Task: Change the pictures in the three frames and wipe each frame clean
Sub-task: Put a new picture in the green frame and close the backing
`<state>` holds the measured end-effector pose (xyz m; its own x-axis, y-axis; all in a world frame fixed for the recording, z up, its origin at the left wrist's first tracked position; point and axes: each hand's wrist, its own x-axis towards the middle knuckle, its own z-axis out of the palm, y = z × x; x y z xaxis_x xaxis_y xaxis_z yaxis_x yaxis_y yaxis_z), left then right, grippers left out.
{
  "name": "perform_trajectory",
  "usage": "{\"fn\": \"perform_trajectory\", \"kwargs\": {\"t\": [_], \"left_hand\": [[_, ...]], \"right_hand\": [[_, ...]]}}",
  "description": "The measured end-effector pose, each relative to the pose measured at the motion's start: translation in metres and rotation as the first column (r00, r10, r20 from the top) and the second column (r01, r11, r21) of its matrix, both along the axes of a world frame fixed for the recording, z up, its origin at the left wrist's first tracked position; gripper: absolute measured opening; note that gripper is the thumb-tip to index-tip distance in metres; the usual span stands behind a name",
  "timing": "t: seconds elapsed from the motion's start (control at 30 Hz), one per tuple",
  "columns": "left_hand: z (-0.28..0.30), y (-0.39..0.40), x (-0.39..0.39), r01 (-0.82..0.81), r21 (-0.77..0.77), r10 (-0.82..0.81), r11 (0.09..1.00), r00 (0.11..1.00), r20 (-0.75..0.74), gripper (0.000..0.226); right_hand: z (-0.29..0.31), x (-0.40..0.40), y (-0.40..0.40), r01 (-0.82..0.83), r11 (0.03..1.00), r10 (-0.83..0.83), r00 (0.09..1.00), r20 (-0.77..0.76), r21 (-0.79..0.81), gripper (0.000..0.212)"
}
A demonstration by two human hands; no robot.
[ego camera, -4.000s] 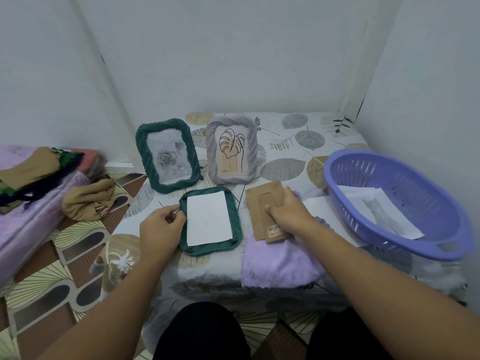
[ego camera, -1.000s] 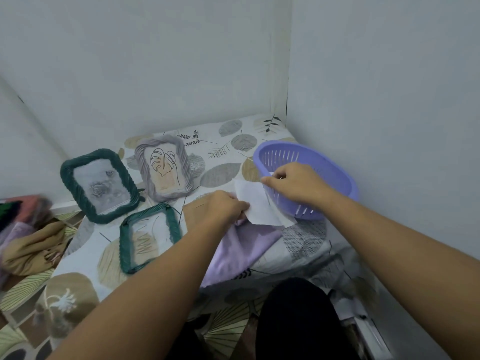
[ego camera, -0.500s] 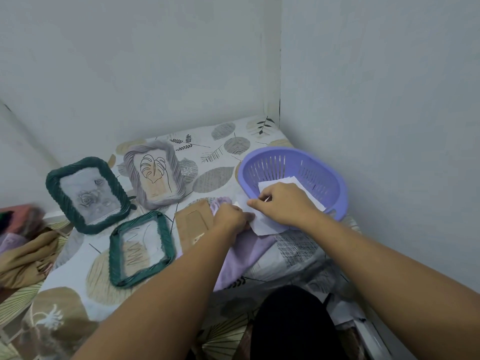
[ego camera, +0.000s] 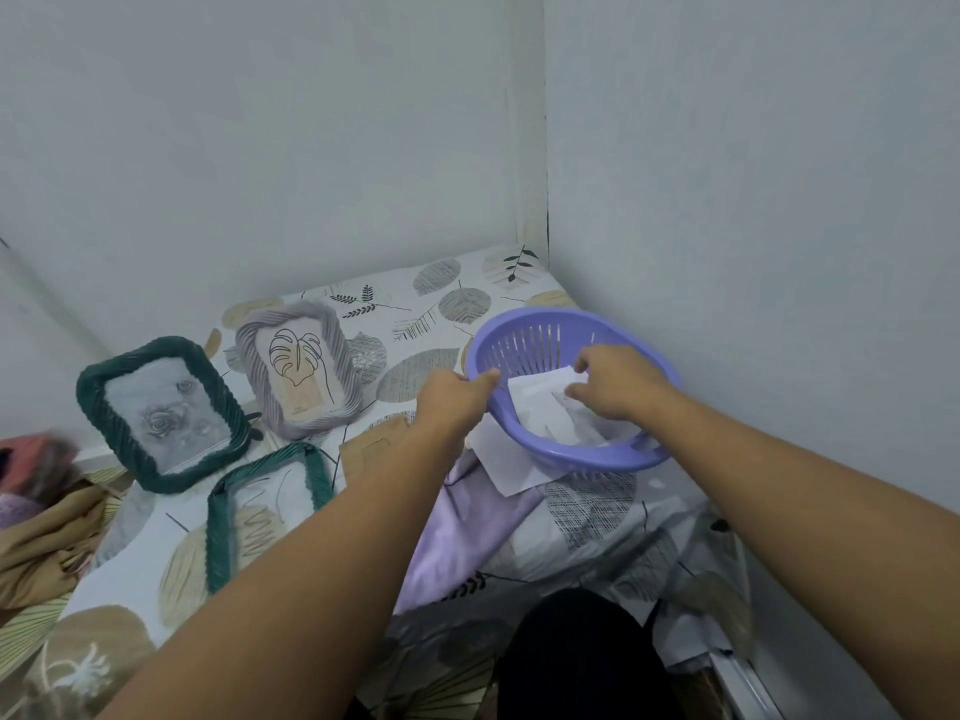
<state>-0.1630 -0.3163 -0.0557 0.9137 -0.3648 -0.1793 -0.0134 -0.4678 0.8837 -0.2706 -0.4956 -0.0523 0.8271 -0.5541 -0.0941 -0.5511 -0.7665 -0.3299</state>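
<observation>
My left hand (ego camera: 454, 402) grips the near-left rim of the purple basket (ego camera: 524, 332). My right hand (ego camera: 613, 381) reaches into the basket, its fingers on the white paper sheets (ego camera: 545, 407) lying inside. A dark green frame with a rose picture (ego camera: 161, 415) and a grey frame with a leaf drawing (ego camera: 301, 368) lean at the back. A second green frame (ego camera: 267, 511) lies flat, with the tablecloth showing through it. Its brown backing board (ego camera: 371, 449) lies beside it. A lilac cloth (ego camera: 462, 532) lies at the table's front edge, a white sheet (ego camera: 501, 462) on top of it.
The table (ego camera: 431, 324) has a leaf-print cover and sits in a corner, walls behind and to the right. Folded brown and pink cloths (ego camera: 47, 527) are piled off its left side. My dark-clothed lap (ego camera: 582, 662) is below the front edge.
My view swung right. The white picture came out of the flat green frame. My left hand moved from the papers to the basket rim, and my right hand went into the basket.
</observation>
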Motion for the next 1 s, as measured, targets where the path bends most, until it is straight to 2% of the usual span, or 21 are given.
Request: {"fn": "perform_trajectory", "kwargs": {"t": [0.1,0.27,0.5,0.67,0.87,1.0], "left_hand": [[-0.003,-0.004,0.001,-0.002,0.018,0.002,1.0,1.0,-0.018,0.027],[-0.004,-0.003,0.001,-0.004,0.006,0.004,1.0,0.999,-0.04,0.029],[-0.005,-0.001,0.003,0.006,-0.007,-0.006,1.0,0.999,-0.041,0.025],[-0.006,-0.001,0.004,0.006,-0.028,-0.008,1.0,0.998,-0.062,0.024],[-0.005,0.0,0.002,0.016,-0.02,-0.017,1.0,0.998,-0.053,0.025],[-0.005,0.001,0.002,0.003,-0.022,-0.004,1.0,0.999,-0.053,0.024]], "right_hand": [[-0.008,-0.002,-0.004,0.008,1.0,-0.009,0.996,-0.089,-0.017,0.055],[-0.013,0.0,0.001,0.034,0.999,-0.028,0.985,-0.171,0.036,0.076],[-0.007,-0.001,0.005,0.074,0.994,-0.053,0.973,-0.224,0.086,0.085],[-0.007,-0.002,0.009,0.046,0.998,-0.031,0.961,-0.274,0.05,0.102],[-0.004,-0.004,0.009,0.071,0.99,-0.036,0.963,-0.269,0.121,0.092],[-0.004,-0.001,0.007,0.088,0.981,-0.043,0.968,-0.248,0.174,0.076]]}}
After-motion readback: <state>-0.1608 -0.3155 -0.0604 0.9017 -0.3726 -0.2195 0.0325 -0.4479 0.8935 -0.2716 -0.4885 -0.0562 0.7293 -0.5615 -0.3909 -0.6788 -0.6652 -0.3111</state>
